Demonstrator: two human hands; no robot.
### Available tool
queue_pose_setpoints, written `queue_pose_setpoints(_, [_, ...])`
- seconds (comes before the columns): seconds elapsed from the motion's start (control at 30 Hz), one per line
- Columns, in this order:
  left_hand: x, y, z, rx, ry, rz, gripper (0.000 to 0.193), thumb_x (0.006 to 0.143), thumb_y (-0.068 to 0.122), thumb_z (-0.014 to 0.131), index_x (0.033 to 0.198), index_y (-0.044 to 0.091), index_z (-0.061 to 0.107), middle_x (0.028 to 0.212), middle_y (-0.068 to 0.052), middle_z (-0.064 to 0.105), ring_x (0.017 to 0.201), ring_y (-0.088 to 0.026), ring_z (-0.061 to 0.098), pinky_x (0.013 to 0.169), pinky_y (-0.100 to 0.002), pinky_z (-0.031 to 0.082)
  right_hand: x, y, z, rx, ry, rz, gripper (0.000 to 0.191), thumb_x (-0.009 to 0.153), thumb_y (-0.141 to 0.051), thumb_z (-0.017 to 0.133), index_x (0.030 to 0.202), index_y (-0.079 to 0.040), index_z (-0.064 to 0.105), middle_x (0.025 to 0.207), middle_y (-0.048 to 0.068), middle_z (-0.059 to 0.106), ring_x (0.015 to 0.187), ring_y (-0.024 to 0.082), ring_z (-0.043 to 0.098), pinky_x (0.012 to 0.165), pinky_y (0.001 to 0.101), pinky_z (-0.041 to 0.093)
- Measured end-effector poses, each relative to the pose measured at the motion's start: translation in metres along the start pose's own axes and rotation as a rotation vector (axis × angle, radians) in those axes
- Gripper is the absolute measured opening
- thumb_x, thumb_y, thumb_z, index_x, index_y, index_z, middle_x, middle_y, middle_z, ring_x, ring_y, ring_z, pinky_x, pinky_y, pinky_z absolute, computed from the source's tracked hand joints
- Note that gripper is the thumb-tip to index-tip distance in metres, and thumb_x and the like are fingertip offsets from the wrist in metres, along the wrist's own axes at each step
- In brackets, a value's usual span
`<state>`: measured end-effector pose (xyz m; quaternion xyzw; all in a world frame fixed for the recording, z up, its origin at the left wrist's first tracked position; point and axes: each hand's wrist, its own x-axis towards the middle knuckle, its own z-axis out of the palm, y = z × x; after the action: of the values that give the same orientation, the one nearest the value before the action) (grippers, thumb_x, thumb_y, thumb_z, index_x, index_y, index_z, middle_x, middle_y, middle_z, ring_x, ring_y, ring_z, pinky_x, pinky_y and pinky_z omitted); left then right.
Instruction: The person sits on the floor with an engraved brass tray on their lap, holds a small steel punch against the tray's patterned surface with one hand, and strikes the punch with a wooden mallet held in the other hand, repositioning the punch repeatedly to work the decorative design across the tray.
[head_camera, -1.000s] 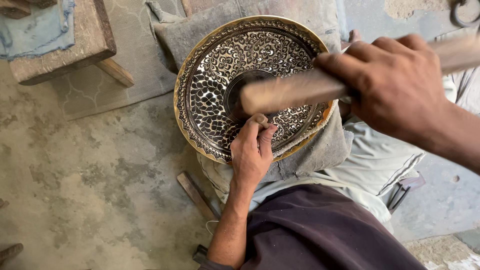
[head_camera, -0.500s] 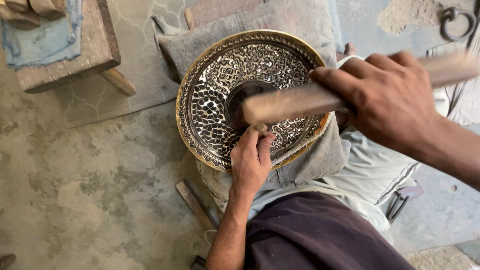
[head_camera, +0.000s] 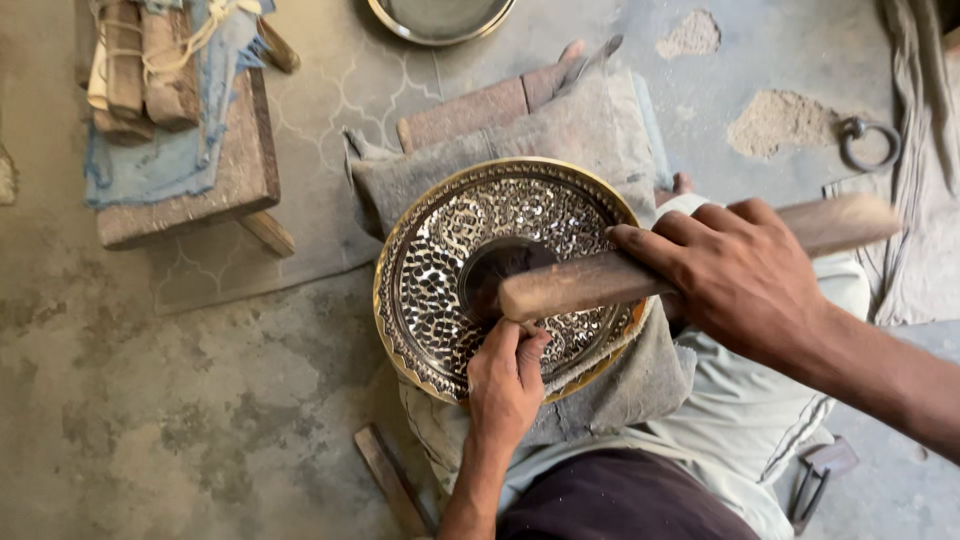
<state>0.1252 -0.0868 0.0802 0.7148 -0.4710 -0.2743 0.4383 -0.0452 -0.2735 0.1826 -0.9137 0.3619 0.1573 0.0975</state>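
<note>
Far left: a low wooden stool (head_camera: 225, 190) on the concrete floor (head_camera: 180, 400), carrying a blue cloth (head_camera: 160, 165) and a tied bundle of wooden pieces (head_camera: 150, 60). A loose wooden strip (head_camera: 390, 480) lies on the floor nearer the person.

Centre: a round brass plate (head_camera: 440, 260) with dense engraved patterning and a plain dark hub, resting tilted on grey padded cloth (head_camera: 560, 130) over the person's lap. Compared with half a second ago the plate fills more of the view and the camera sits lower and further back, so a second metal dish (head_camera: 440, 15) now shows at the top edge.

Lower centre: the left hand (head_camera: 505, 385), fingers closed together around a small tool whose tip meets the plate just below the hub (the tool itself is mostly hidden by the fingers). Its position on the plate is unchanged across the three frames, which suggests the same spot of the pattern is being worked.

Right: the right hand (head_camera: 740, 275), clamped around the middle of a wooden mallet (head_camera: 590, 285). The mallet's blunt end is now directly above the left hand's fingertips, lower than a second ago; judged from this, a blow is landing or about to land.

Far right: an iron ring (head_camera: 865, 145) set in the floor, beside hanging grey fabric (head_camera: 925, 180).
</note>
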Motion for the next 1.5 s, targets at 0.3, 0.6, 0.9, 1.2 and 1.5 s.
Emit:
queue_pose_setpoints(0.3, [0.006,0.011,-0.002,-0.072,0.053,0.031,0.019,0.101,0.015,0.063,0.112,0.000,0.062,0.101,-0.014,0.074,0.088,-0.028,0.077,0.073,-0.038,0.062,-0.001,0.004,-0.008,0.177,0.174,-0.105,0.068,0.076,-0.010,0.070,0.142,-0.018,0.054,0.106,0.012,0.072,0.082,0.032,0.073,0.073,0.0463,0.059])
queue_pose_setpoints(0.6, [0.005,0.009,-0.001,-0.058,0.064,0.067,0.018,0.102,0.016,0.063,0.112,0.001,0.063,0.100,-0.014,0.074,0.087,-0.029,0.076,0.075,-0.040,0.060,-0.003,0.003,-0.003,0.381,0.217,-0.133,0.067,0.079,-0.017,0.068,0.143,-0.016,0.052,0.105,0.014,0.072,0.090,0.033,0.072,0.079,0.0478,0.057])
queue_pose_setpoints(0.9, [0.006,-0.003,0.002,-0.051,0.049,0.026,0.020,0.101,0.013,0.062,0.116,0.001,0.064,0.095,-0.011,0.074,0.084,-0.024,0.077,0.073,-0.037,0.062,0.002,-0.003,-0.004,0.379,0.118,0.010,0.063,0.083,-0.016,0.067,0.143,-0.018,0.049,0.105,0.011,0.071,0.087,0.029,0.071,0.078,0.0468,0.058])
queue_pose_setpoints(1.2, [0.009,-0.006,0.000,-0.095,0.064,0.020,0.021,0.102,0.015,0.060,0.118,0.001,0.064,0.095,-0.011,0.072,0.083,-0.023,0.076,0.070,-0.037,0.062,0.007,-0.007,-0.002,0.134,0.026,0.011,0.060,0.092,-0.014,0.058,0.150,-0.024,0.049,0.098,0.008,0.072,0.080,0.022,0.071,0.079,0.0438,0.056])
queue_pose_setpoints(1.5, [0.012,-0.005,-0.004,0.003,0.060,0.030,0.014,0.101,0.015,0.065,0.107,0.002,0.066,0.094,-0.012,0.073,0.086,-0.029,0.075,0.071,-0.041,0.058,0.004,-0.012,-0.008,-0.130,-0.047,-0.012,0.065,0.090,-0.026,0.060,0.154,-0.029,0.048,0.101,0.005,0.071,0.086,0.022,0.070,0.083,0.0429,0.056])
